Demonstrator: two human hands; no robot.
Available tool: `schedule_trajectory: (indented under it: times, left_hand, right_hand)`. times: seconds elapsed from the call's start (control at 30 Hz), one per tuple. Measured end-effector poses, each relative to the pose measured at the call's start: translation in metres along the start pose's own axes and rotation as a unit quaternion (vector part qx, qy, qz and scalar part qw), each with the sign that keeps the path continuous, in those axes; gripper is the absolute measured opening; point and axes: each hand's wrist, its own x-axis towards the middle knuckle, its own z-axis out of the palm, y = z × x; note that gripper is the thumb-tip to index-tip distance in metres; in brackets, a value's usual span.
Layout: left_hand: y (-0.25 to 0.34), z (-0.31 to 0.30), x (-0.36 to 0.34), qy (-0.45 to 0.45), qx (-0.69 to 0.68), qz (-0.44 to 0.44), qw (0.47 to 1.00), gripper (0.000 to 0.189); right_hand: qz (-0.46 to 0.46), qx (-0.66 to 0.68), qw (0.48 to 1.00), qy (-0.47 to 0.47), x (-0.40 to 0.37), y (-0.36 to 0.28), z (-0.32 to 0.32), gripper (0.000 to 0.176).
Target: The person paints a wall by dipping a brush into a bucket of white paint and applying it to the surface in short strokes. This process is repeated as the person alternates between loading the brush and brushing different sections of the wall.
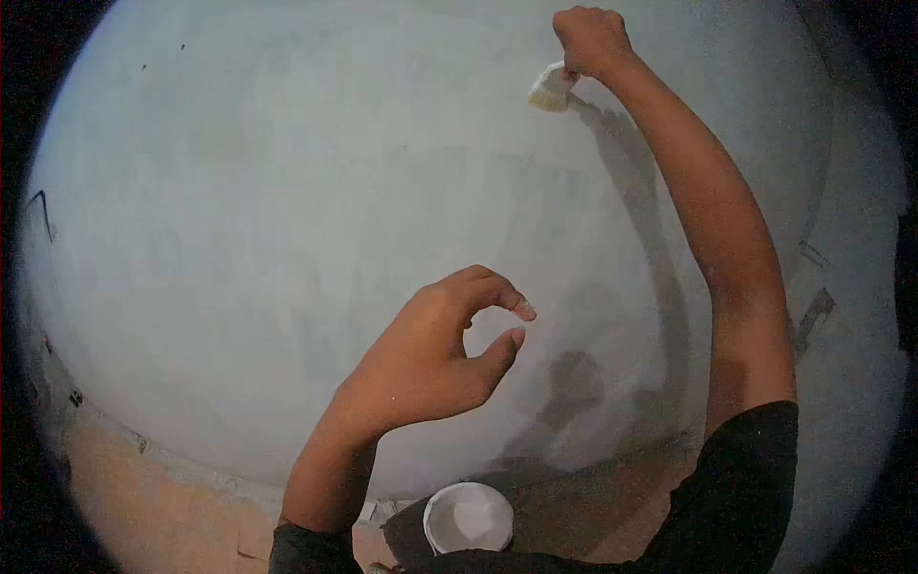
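Observation:
My right hand [595, 40] is raised high at the upper right, its fingers wrapped round a paintbrush. The paintbrush [552, 88] has pale bristles that point down and left, at or very near the wall; contact cannot be made out. In front of the wall's lower middle, my left hand [449, 344] is held in the air with thumb and forefinger curved and a gap between their tips. Nothing is in it. The wall [287, 210] is whitish grey with uneven, streaky patches.
A white bucket [469, 517] with whitish contents stands on the brown floor [172, 478] at the wall's foot, close to my body. Shadows of my arm and hand fall on the wall. A dark mark [813, 320] shows at the right.

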Motion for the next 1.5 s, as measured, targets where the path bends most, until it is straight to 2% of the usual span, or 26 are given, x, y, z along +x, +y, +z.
schedule_trajectory:
  times: [0.07, 0.13, 0.2, 0.27, 0.3, 0.33, 0.37, 0.4, 0.47, 0.5, 0.53, 0.6, 0.67, 0.77, 0.87, 0.93, 0.97, 1.0, 1.03, 1.07, 1.13, 1.2, 1.27, 1.5]
  left_hand:
    - [-0.002, -0.001, 0.000, 0.000, 0.003, -0.004, 1.000, 0.018]
    - [-0.002, -0.002, 0.002, 0.001, 0.004, 0.002, 1.000, 0.018]
    - [-0.002, -0.001, 0.003, 0.015, 0.000, 0.002, 1.000, 0.017]
    - [-0.002, 0.000, 0.003, 0.017, -0.006, 0.002, 1.000, 0.017]
    - [-0.002, 0.000, 0.003, 0.014, -0.003, 0.007, 1.000, 0.017]
    - [-0.002, 0.000, 0.003, 0.012, 0.000, 0.012, 1.000, 0.017]
    - [-0.002, 0.001, 0.003, 0.011, 0.000, 0.012, 1.000, 0.017]
    - [-0.001, 0.001, 0.002, 0.014, -0.005, 0.009, 1.000, 0.017]
    - [-0.001, 0.001, 0.001, 0.019, -0.016, 0.003, 1.000, 0.016]
    - [0.000, 0.001, 0.001, 0.017, -0.017, 0.002, 1.000, 0.016]
    - [0.000, 0.002, 0.001, 0.019, -0.020, 0.006, 1.000, 0.016]
    - [-0.001, 0.002, 0.001, 0.018, -0.024, 0.010, 1.000, 0.016]
    - [-0.002, 0.002, 0.002, 0.004, -0.025, 0.015, 1.000, 0.016]
    - [-0.001, 0.002, 0.003, 0.003, -0.034, -0.004, 0.999, 0.017]
    - [-0.003, 0.000, 0.004, 0.000, -0.038, -0.002, 0.999, 0.017]
    - [-0.006, 0.001, 0.004, -0.002, -0.041, -0.006, 0.999, 0.017]
    - [-0.007, 0.001, 0.003, 0.000, -0.043, -0.010, 0.999, 0.017]
    - [-0.008, 0.002, 0.003, -0.001, -0.042, -0.011, 0.999, 0.017]
    - [-0.007, 0.002, 0.003, -0.003, -0.037, -0.014, 0.999, 0.017]
    - [-0.006, 0.001, 0.004, -0.005, -0.033, -0.017, 0.999, 0.017]
    - [0.002, -0.005, 0.008, -0.008, -0.033, -0.020, 0.999, 0.018]
    - [0.002, -0.005, 0.008, -0.011, -0.032, -0.024, 0.999, 0.018]
    - [-0.013, 0.010, -0.004, -0.017, -0.024, -0.009, 1.000, 0.018]
    - [-0.004, 0.004, 0.005, -0.030, -0.032, -0.004, 0.999, 0.020]
  right_hand:
    - [0.013, -0.038, 0.999, -0.018, 0.016, 0.006, 0.001, 0.019]
    - [0.047, -0.080, 0.994, 0.057, 0.020, 0.008, -0.014, 0.031]
    - [0.071, -0.075, 0.995, 0.018, 0.013, 0.003, -0.028, 0.031]
    - [0.109, -0.111, 0.986, 0.063, 0.003, -0.006, -0.023, 0.026]
    - [0.118, -0.068, 0.991, 0.008, -0.003, -0.014, -0.024, 0.024]
    - [0.036, -0.122, 0.969, 0.210, -0.022, -0.019, 0.005, 0.015]
    - [0.027, -0.173, 0.969, 0.175, -0.041, -0.038, 0.002, 0.013]
    - [-0.007, -0.165, 0.969, 0.183, -0.061, -0.058, 0.010, 0.016]
    - [-0.022, -0.207, 0.945, 0.251, -0.103, -0.096, 0.036, 0.030]
    - [-0.016, -0.234, 0.949, 0.211, -0.125, -0.113, 0.039, 0.033]
    - [-0.023, -0.264, 0.930, 0.255, -0.139, -0.123, 0.047, 0.034]
    - [-0.007, -0.241, 0.941, 0.236, -0.170, -0.149, 0.046, 0.035]
    - [-0.032, -0.227, 0.941, 0.250, -0.190, -0.160, 0.045, 0.035]
    - [-0.086, -0.209, 0.950, 0.216, -0.213, -0.177, 0.037, 0.035]
    - [-0.103, -0.138, 0.967, 0.189, -0.223, -0.182, 0.032, 0.031]
    - [-0.137, -0.037, 0.981, 0.129, -0.227, -0.176, 0.027, 0.026]
    - [-0.120, 0.004, 0.989, 0.084, -0.231, -0.175, 0.031, 0.017]
    - [-0.120, 0.004, 0.989, 0.085, -0.231, -0.170, 0.030, 0.017]
    - [-0.075, 0.060, 0.995, 0.009, -0.225, -0.160, 0.027, 0.015]
    - [-0.029, 0.114, 0.991, -0.067, -0.217, -0.148, 0.023, 0.015]
    - [0.061, 0.189, 0.969, -0.149, -0.188, -0.113, 0.003, 0.023]
    - [0.077, 0.185, 0.966, -0.162, -0.165, -0.081, 0.010, 0.029]
    - [0.094, 0.156, 0.974, -0.133, -0.156, -0.071, 0.015, 0.033]
    - [0.056, 0.051, 0.997, -0.027, -0.050, -0.009, 0.002, 0.037]
